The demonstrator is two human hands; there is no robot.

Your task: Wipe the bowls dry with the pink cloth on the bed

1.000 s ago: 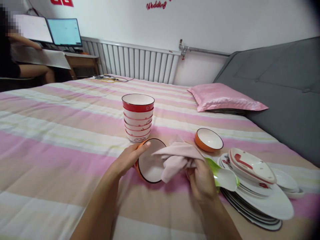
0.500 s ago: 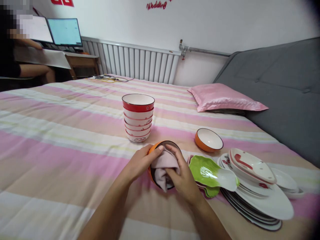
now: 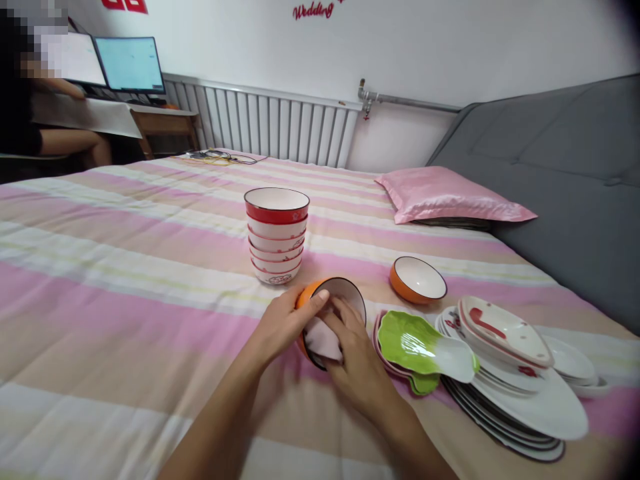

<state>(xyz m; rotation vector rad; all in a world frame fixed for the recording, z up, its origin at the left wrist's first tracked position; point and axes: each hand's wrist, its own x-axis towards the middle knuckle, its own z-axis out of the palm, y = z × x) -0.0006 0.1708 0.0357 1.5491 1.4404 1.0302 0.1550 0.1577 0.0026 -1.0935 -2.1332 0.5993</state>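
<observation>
An orange bowl with a white inside and dark rim is tilted toward me above the bed. My left hand grips its left side, thumb over the rim. Inside the bowl, my right hand presses a pale pink cloth against the inner wall; its fingertips are partly hidden. Just beyond my hands stands a stack of white and red bowls. A second orange bowl rests upright to the right. Closer to my right hand lie green leaf-shaped dishes with a white spoon on top.
Several stacked plates lie at the right, with patterned dishes on top. A pink pillow lies by the grey headboard. Cables lie at the bed's far edge. A person sits at a desk with monitors.
My right hand has pushed deeper into the bowl with the cloth, which is now more bunched up. The bowl has turned slightly, showing more of its inside at the right.
</observation>
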